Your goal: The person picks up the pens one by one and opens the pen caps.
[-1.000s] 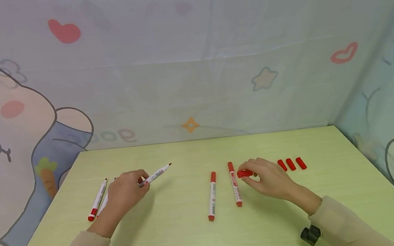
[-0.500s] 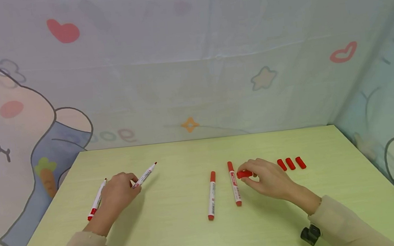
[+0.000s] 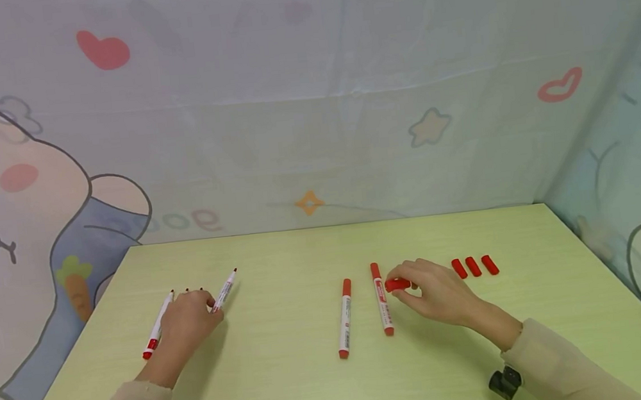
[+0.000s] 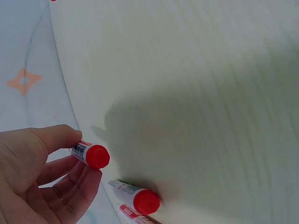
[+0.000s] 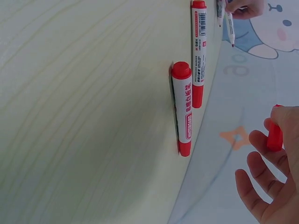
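marker (image 3: 225, 291) in left fingers (image 4: 89, 190) | pale grained table (image 3: 278, 358) | cartoon backdrop (image 3: 268, 140)

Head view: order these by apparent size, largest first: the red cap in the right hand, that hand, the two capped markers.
1. Right hand
2. Left capped marker and right capped marker: too alike to rank
3. Red cap, partly covered by the fingers

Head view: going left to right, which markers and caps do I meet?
Leftmost uncapped marker, two marker tips beyond the left hand, uncapped marker pinched by that hand, first capped marker, second capped marker, red cap pinched by the right hand, three loose red caps.
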Available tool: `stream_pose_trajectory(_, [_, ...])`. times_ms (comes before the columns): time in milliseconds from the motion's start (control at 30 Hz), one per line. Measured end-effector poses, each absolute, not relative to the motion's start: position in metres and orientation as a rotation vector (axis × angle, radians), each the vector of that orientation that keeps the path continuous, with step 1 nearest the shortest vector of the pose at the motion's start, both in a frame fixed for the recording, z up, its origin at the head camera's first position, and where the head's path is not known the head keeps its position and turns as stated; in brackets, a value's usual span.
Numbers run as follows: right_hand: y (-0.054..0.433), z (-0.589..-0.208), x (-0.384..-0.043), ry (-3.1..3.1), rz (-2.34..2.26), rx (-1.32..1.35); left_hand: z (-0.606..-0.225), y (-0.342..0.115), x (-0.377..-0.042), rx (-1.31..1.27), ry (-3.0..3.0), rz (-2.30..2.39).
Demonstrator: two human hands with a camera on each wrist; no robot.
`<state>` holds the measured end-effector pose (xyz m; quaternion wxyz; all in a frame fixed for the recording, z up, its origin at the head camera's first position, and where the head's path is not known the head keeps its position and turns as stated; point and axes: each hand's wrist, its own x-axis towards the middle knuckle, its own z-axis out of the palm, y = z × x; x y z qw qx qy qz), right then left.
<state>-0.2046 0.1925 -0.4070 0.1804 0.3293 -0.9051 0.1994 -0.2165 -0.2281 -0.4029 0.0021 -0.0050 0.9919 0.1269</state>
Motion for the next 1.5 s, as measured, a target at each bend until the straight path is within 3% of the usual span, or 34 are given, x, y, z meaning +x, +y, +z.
stream_pose_trajectory(1500, [0.195, -0.409, -0.205, -2.598, 0.535, 0.932, -0.413, -0.234, -0.211, -0.084, 3.004, 0.293])
